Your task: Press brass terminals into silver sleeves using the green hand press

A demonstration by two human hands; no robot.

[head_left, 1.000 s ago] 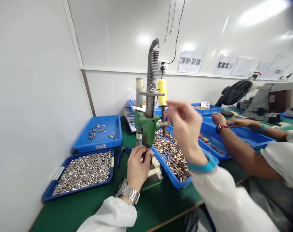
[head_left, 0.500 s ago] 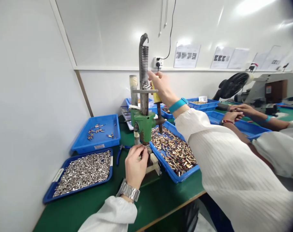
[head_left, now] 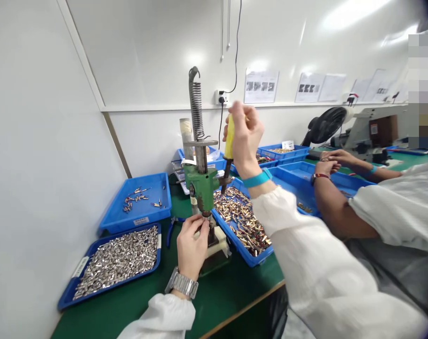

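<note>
A green hand press with a coil spring on top stands upright on the bench in front of me. My right hand is wrapped around the yellow grip of its lever, to the right of the spring. Under the press head, my left hand has thumb and fingertips pinched together at the lower tip of the ram. Whatever sits between those fingertips is too small and covered to make out. Right of the press, a blue tray holds many brass-coloured metal pieces.
To the left lie a tray of small silver pieces and a blue bin with a few metal parts. Blue-handled pliers rest beside the press. At right, a co-worker's hands are over another blue tray, near a black fan.
My right hand has swung the lever grip to the right and towards me, away from the spring. My left hand stays pinched under the press head. The whole view has shifted slightly.
</note>
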